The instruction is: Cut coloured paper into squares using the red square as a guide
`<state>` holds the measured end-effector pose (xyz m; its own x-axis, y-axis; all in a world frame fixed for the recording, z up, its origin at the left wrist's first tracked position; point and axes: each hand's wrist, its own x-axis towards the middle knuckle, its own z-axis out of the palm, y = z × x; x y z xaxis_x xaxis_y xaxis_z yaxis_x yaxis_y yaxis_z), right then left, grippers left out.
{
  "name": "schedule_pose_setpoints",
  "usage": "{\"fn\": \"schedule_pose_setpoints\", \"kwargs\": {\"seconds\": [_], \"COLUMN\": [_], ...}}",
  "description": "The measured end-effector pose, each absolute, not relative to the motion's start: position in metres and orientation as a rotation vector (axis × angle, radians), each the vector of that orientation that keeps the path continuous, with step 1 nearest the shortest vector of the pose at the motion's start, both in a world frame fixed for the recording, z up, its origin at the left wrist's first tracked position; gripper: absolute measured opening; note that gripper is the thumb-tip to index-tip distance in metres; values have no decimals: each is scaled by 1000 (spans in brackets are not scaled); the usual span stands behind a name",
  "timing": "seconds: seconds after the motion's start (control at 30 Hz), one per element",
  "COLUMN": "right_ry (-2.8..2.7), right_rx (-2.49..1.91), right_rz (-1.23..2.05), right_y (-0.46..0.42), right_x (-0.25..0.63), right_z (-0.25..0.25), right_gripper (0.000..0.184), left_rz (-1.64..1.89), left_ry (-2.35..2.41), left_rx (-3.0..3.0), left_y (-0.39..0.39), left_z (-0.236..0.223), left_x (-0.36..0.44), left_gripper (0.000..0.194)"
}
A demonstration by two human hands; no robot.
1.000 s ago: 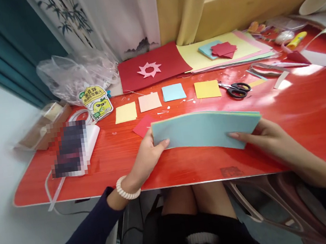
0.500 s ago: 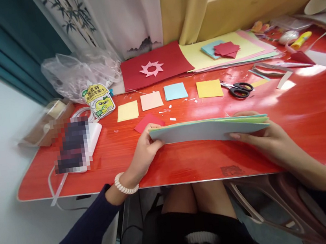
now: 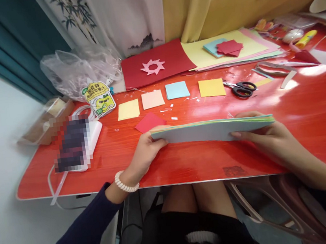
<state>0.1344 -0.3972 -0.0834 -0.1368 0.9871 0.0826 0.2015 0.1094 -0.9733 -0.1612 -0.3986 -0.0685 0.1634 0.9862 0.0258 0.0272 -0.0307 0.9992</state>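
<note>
Paper stack (image 3: 211,130) at frame centre, gripped at its ends by left hand (image 3: 146,153) and right hand (image 3: 267,137); tilted flatter than a second ago, now nearly edge-on above the red table (image 3: 186,162), likely being squared. Scissors (image 3: 242,87) beyond.

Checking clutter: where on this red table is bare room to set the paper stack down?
Bare: the right stretch of the red table beyond the right hand, and between the phone and left hand. Crowded: the rear, with paper squares, scissors, sheets.
</note>
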Motion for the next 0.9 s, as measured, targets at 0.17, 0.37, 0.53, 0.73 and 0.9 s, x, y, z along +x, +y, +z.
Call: {"fn": "schedule_pose_setpoints", "kwargs": {"seconds": [0.17,0.37,0.53,0.73,0.9], "right_ry": [-1438,-724,-741,-1180,-1365], "right_rx": [-1133,-1276,-1354,-1209,-1113], "right_rz": [1097,1652,1785,1438,1230], "right_y": [-401,-397,-400,-405,-407], "right_x": [129,122,111,112,114], "right_z": [-69,-46,-48,-62,-57], "right_gripper": [15,47,56,26,14], "left_rz": [1218,1249,1164,1207,1193], "left_ry": [855,641,589,936,694], "left_rx": [1806,2401,2597,2119,1352], "left_y": [-404,-406,-403,-404,-413], "left_z": [-57,-43,-54,-64,-60], "left_x": [-168,-177,-188,-194,-188], "left_gripper": [22,18,25,42,62]}}
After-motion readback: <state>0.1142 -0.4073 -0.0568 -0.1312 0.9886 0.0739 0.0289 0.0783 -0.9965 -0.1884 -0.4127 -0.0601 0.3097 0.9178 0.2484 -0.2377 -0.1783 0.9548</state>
